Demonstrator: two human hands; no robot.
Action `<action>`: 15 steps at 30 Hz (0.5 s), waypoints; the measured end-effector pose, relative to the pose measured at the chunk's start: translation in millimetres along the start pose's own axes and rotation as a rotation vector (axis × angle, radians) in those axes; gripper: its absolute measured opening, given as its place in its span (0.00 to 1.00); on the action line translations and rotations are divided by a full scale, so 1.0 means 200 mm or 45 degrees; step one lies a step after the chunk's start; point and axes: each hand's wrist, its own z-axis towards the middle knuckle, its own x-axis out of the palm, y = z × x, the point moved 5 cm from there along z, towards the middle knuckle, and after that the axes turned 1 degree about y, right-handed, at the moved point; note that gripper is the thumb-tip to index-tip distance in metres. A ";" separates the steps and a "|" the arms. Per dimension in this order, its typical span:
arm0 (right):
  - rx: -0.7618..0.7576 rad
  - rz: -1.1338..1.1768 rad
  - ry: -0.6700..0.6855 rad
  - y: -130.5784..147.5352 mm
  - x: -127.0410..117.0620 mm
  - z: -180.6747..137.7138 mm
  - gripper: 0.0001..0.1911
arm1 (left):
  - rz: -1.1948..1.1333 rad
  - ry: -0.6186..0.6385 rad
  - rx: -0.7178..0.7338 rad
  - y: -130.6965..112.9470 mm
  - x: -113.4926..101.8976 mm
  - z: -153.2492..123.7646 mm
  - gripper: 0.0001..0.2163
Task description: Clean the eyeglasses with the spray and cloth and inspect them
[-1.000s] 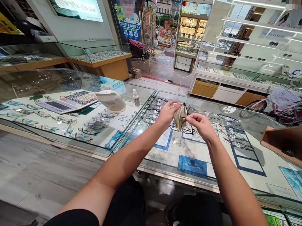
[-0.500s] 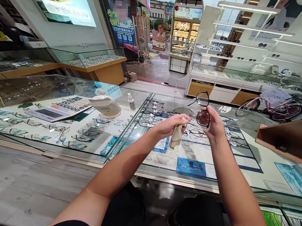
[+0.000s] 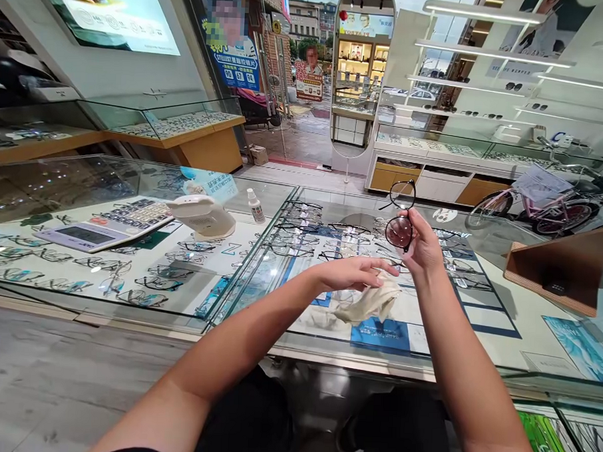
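My right hand (image 3: 425, 241) grips a pair of round dark-framed glasses (image 3: 402, 186) above the counter. The glasses are turned so that one lens is above the other; the lower lens looks reddish-dark, and one temple points left. My left hand (image 3: 352, 273) reaches in from the left, palm down, with its fingers stretched out. Just under those fingers is a cream cleaning cloth (image 3: 371, 303), spread loosely and partly over a blue card (image 3: 381, 334). Whether the cloth still touches the fingertips or rests fully on the glass, I cannot tell.
Rows of spectacle frames (image 3: 299, 229) lie inside the glass display counter (image 3: 296, 342). To the left stand a calculator (image 3: 106, 224), a cream-coloured device (image 3: 204, 216) and a small spray bottle (image 3: 255, 206). A brown wooden stand (image 3: 554, 264) is at the right.
My left fingers have loosened from a pinch on the bunched cloth and straightened; the cloth has spread out lower down. My right hand still holds the glasses, almost unmoved.
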 end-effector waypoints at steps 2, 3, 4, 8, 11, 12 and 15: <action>-0.008 -0.007 0.001 0.01 0.00 0.00 0.22 | 0.017 0.019 -0.006 0.01 0.00 0.00 0.23; -0.012 -0.020 0.000 0.01 0.01 0.00 0.22 | 0.030 0.044 -0.012 0.02 0.00 0.00 0.23; -0.016 -0.033 -0.001 0.01 0.01 -0.01 0.22 | 0.043 0.073 -0.018 0.03 0.01 0.00 0.23; -0.038 -0.061 0.022 0.02 0.01 -0.01 0.22 | 0.061 0.112 0.016 0.04 0.01 0.02 0.21; -0.038 -0.095 0.061 0.02 0.01 -0.01 0.21 | 0.068 -0.044 0.127 0.01 -0.05 0.02 0.18; -0.029 -0.102 0.073 0.02 0.01 -0.01 0.21 | 0.099 -0.170 0.178 -0.01 -0.09 0.02 0.16; 0.029 -0.073 0.121 0.03 0.01 -0.02 0.21 | 0.287 -0.831 0.459 -0.12 -0.22 -0.06 0.10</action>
